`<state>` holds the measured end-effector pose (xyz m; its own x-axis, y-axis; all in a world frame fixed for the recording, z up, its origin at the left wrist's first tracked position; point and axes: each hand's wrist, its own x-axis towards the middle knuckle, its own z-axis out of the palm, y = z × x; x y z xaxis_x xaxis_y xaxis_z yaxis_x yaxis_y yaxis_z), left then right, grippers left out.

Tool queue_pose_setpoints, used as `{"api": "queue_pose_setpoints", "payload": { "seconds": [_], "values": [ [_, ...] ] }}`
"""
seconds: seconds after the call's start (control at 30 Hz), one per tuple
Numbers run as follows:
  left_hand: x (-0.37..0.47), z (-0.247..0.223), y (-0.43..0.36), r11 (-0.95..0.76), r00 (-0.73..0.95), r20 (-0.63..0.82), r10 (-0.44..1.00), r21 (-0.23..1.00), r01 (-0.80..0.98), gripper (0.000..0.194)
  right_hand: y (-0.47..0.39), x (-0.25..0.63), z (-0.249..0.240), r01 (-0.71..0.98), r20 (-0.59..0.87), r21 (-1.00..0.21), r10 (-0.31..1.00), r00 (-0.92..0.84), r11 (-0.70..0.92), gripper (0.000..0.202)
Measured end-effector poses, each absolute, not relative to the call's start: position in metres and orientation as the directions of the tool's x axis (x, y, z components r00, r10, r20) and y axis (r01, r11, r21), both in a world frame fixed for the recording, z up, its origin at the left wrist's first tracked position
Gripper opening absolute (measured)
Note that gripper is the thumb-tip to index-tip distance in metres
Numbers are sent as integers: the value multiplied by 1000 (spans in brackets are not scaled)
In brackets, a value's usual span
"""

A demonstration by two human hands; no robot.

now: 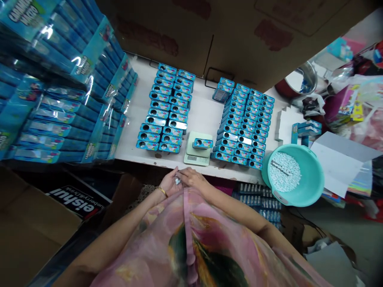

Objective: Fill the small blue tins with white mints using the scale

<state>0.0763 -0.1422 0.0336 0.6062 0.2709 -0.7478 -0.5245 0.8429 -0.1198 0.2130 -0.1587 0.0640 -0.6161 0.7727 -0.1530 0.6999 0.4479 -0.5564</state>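
Pale and worn along its front edge, the table point(203, 111) runs across our head view with a brown carton point(236, 44) standing behind it. Wrapped blue packs point(56, 101) are stacked to the left, and a green basin point(314, 177) stands at the right end, with a heap of white sweets point(289, 167) and a dark strip point(279, 167) lying on them. On the table we see two blocks of blue tins, a left block point(160, 97) and a right block point(239, 119), with a scale point(196, 160) between them near the front edge; one tin point(204, 143) lies across its plate. Our forearms come in from either side of the floral shirt point(185, 239) and meet just before the table edge, below the scale. Our left hand point(169, 183), a bangle point(163, 192) at its wrist, is turned up and half curled, cupping a few white pieces point(177, 181). Our right hand point(191, 177) lies back uppermost, its bent fingers pointing left and reaching over the left palm beside those pieces. Its fingertips overlap the left hand, so we cannot tell whether they pinch any piece.
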Motion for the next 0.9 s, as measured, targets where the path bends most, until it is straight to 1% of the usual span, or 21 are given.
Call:
{"api": "queue_pose_setpoints", "payload": {
  "seconds": [0.07, 0.17, 0.33, 0.5, 0.63, 0.77, 0.9],
  "values": [
    [76, 38, -143, 846, 614, -741, 274, -119, -520, 30, -158, 211, 70, 704, -194, -565, 760, -621, 431, 29],
    [77, 43, -143, 856, 638, -726, 257, -136, -499, 28, -158, 213, 75, 709, -212, -571, 761, -613, 413, 22],
    [78, 40, -142, 868, 643, -732, 225, -148, -473, 26, -160, 214, 75, 762, -231, -501, 785, -575, 410, 17],
    [78, 31, -143, 879, 610, -766, 204, -130, -458, 23, -161, 218, 68, 680, -171, -562, 738, -653, 472, 13],
    [80, 31, -142, 885, 590, -782, 202, -112, -451, 25, -161, 218, 66, 735, -208, -542, 782, -588, 408, 13],
    [81, 34, -141, 886, 573, -788, 225, -79, -456, 25, -160, 218, 65, 766, -220, -505, 799, -559, 397, 10],
    [82, 34, -141, 896, 568, -794, 217, -69, -438, 22, -160, 221, 60, 748, -196, -567, 826, -528, 343, 13]
  ]
}}
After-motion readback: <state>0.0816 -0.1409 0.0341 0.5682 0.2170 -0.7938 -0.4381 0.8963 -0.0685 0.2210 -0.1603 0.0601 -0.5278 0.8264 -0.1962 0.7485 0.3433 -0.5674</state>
